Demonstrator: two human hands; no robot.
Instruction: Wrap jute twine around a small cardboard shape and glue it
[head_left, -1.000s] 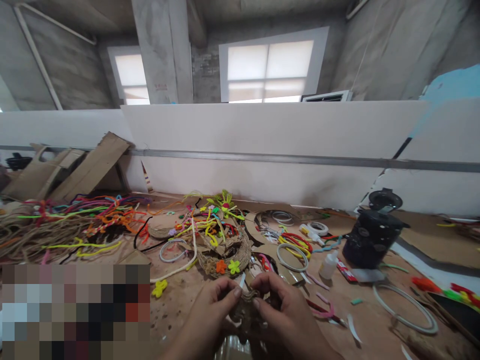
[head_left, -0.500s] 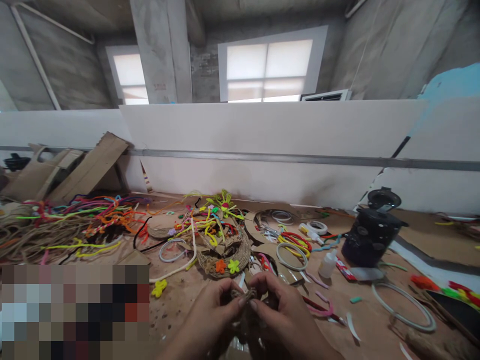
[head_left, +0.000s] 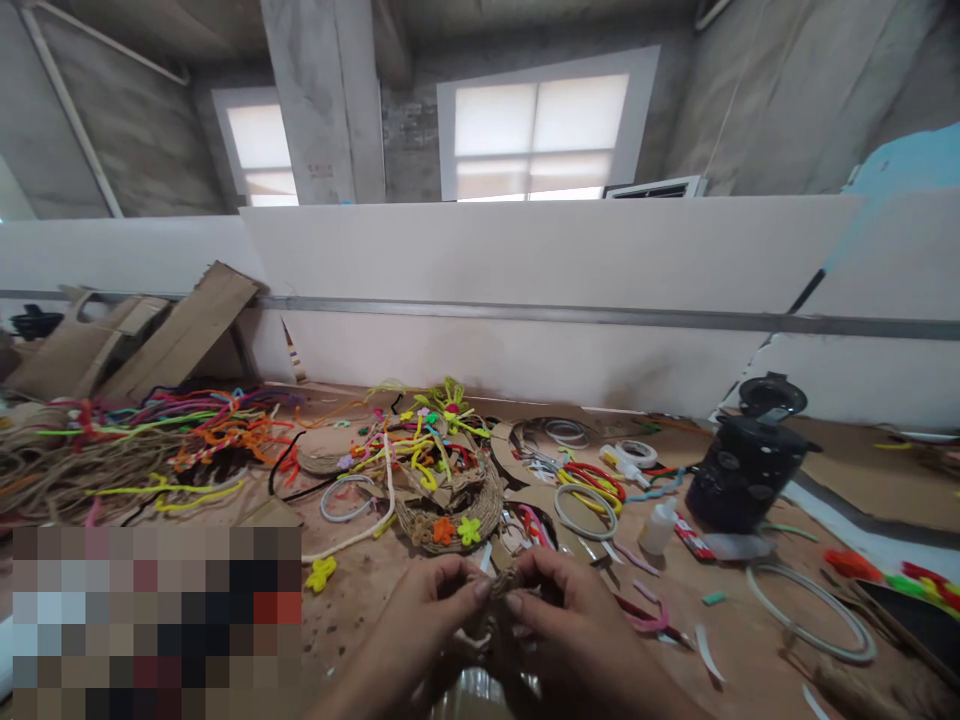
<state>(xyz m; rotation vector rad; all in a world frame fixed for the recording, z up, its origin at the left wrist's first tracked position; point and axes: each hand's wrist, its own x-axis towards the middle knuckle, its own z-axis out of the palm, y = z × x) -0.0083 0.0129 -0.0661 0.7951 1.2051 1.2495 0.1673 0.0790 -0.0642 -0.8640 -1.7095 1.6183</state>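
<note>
Nearest to us, our left hand [head_left: 439, 610] and our right hand [head_left: 559, 620] are close together, low in the middle, and each seems to pinch a bit of brown string [head_left: 504, 580] with thumb and pointer finger. The other fingers curl in, and we cannot tell what they hold. The string is up between our thumbs, over the near side of the table [head_left: 352, 615]. We think this bit is only part made: it looks bunched and rough, and we see no neat shape in it yet. How much is left on it, we cannot tell. Just past our hands is a string ring [head_left: 487, 508]. It is wound round, with an orange flower [head_left: 443, 529] and a green flower [head_left: 469, 530] on its near edge, so that edge looks done to us. A yellow flower [head_left: 321, 574] lies apart on the table. Off to the right stands a glue bottle [head_left: 657, 530], and farther back is a black bucket [head_left: 750, 482].
</note>
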